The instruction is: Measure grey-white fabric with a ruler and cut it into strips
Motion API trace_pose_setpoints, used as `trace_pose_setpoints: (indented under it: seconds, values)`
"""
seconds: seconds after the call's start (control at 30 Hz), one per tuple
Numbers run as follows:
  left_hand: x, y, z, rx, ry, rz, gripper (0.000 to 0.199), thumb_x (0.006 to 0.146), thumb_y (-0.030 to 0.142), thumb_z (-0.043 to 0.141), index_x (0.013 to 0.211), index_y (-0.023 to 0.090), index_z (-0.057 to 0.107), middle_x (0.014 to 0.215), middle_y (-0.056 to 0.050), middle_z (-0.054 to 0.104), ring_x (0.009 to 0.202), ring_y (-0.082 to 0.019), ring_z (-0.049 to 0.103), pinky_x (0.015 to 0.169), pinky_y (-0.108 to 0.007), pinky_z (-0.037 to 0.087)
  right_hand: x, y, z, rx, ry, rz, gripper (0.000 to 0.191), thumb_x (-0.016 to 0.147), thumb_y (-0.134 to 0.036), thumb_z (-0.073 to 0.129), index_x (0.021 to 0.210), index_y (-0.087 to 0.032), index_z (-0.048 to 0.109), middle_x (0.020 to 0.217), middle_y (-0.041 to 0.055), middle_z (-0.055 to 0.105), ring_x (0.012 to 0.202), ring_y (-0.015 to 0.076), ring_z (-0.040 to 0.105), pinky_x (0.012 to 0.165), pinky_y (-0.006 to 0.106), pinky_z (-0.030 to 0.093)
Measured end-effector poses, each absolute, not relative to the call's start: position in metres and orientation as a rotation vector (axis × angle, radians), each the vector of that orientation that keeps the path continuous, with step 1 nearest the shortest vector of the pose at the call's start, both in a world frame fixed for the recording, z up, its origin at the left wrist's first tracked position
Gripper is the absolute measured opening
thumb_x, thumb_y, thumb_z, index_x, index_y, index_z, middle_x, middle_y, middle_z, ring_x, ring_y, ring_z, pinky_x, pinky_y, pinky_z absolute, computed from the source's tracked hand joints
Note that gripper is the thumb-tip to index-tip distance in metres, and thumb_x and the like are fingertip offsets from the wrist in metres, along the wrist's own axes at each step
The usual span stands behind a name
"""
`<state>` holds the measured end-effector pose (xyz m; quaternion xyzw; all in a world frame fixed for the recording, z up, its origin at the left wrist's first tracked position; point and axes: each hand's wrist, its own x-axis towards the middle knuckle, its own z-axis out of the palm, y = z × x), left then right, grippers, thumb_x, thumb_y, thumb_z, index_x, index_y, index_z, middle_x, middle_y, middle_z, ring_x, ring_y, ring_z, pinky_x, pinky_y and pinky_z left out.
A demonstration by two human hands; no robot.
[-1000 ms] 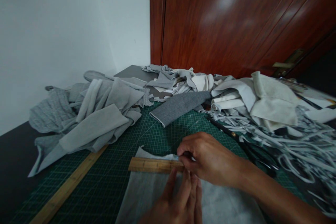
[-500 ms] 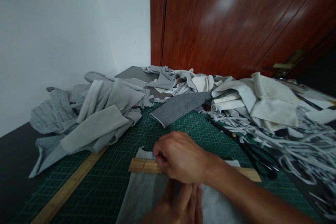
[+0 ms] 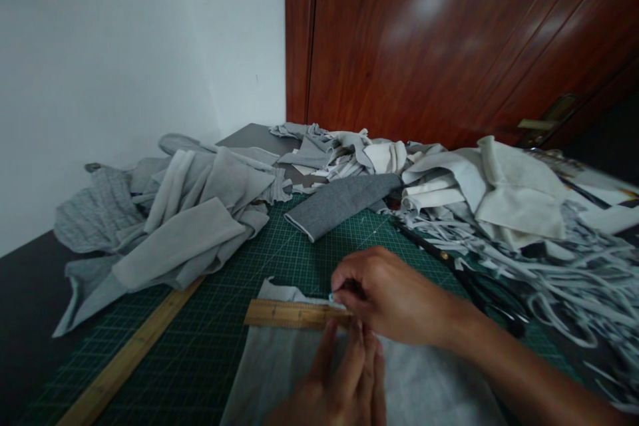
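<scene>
A pale grey cloth [image 3: 279, 366] lies flat at the front, with a wooden ruler [image 3: 294, 313] across it near its far edge. My left hand [image 3: 344, 379] rests on the cloth, its stretched fingertips pressing the ruler's near edge. Just beyond the ruler, my right hand [image 3: 389, 293] pinches a small pale-blue piece of chalk [image 3: 331, 297], mostly hidden by the fingers, against the strip of cloth along the ruler's far edge. My right hand and wrist cover the ruler's right part.
Under the cloth is a green cutting mat [image 3: 224, 326]. A second wooden ruler [image 3: 134, 353] lies at left below a heap of grey cloth [image 3: 200, 213]. Black scissors [image 3: 469, 279] lie at right beside tangled fabric strips [image 3: 559, 273]. A dark grey folded piece [image 3: 344, 203] lies beyond my hands.
My right hand has slid rightward along the ruler's far edge, uncovering more of the ruler and of my left fingertips. My left hand, ruler and cloth stay in place.
</scene>
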<state>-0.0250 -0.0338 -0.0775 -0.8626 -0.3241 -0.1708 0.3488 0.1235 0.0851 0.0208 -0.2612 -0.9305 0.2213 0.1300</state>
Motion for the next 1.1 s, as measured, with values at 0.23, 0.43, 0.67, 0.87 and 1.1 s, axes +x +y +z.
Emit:
trace_pose_setpoints:
  seconds: [0.23, 0.43, 0.67, 0.87, 1.1]
  values:
    - [-0.028, -0.035, -0.069, -2.257, -0.837, -0.453, 0.030, 0.100, 0.024, 0.062, 0.125, 0.015, 0.076, 0.123, -0.007, 0.080, 0.122, -0.029, 0.065, 0.108, -0.049, 0.041, 0.134, 0.079, 0.013, -0.811, -2.701, 0.757, 0.019, 0.086, 0.000, 0.065, 0.082, -0.016, 0.073, 0.067, -0.0023, 0.068, 0.058, 0.0118, 0.061, 0.058, 0.024, 0.040]
    - [-0.023, -0.032, -0.077, -2.224, -0.857, -0.460, 0.032, 0.102, 0.025, 0.057, 0.126, 0.012, 0.076, 0.129, -0.011, 0.079, 0.129, -0.031, 0.063, 0.111, -0.051, 0.039, 0.139, 0.080, 0.015, -0.923, -2.305, 1.265, 0.013, 0.102, -0.016, 0.057, 0.091, -0.020, 0.062, 0.076, 0.0013, 0.073, 0.058, 0.0146, 0.065, 0.054, 0.024, 0.046]
    - [-0.025, -0.035, -0.079, -2.255, -0.868, -0.384, 0.037, 0.104, 0.028, 0.055, 0.133, 0.014, 0.072, 0.138, -0.010, 0.075, 0.135, -0.031, 0.061, 0.111, -0.050, 0.042, 0.136, 0.079, 0.003, -1.028, -2.070, 1.453, 0.015, 0.104, -0.017, 0.053, 0.090, -0.022, 0.056, 0.083, 0.0055, 0.075, 0.072, 0.0205, 0.073, 0.065, 0.031, 0.058]
    - [-0.029, -0.038, -0.071, -2.240, -0.855, -0.369, 0.035, 0.104, 0.026, 0.055, 0.133, 0.016, 0.074, 0.135, -0.008, 0.077, 0.131, -0.028, 0.062, 0.110, -0.047, 0.044, 0.134, 0.079, 0.009, -0.936, -2.369, 1.055, 0.016, 0.100, -0.009, 0.058, 0.090, -0.021, 0.061, 0.074, -0.0026, 0.065, 0.065, 0.0153, 0.061, 0.061, 0.027, 0.042]
    - [-0.026, -0.036, -0.069, -2.259, -0.851, -0.463, 0.031, 0.101, 0.022, 0.060, 0.127, 0.014, 0.075, 0.124, -0.007, 0.080, 0.120, -0.027, 0.065, 0.107, -0.046, 0.044, 0.130, 0.076, 0.009, -0.774, -2.592, 0.793, 0.024, 0.091, 0.004, 0.060, 0.083, -0.019, 0.059, 0.087, 0.0015, 0.064, 0.079, 0.0162, 0.059, 0.071, 0.028, 0.042]
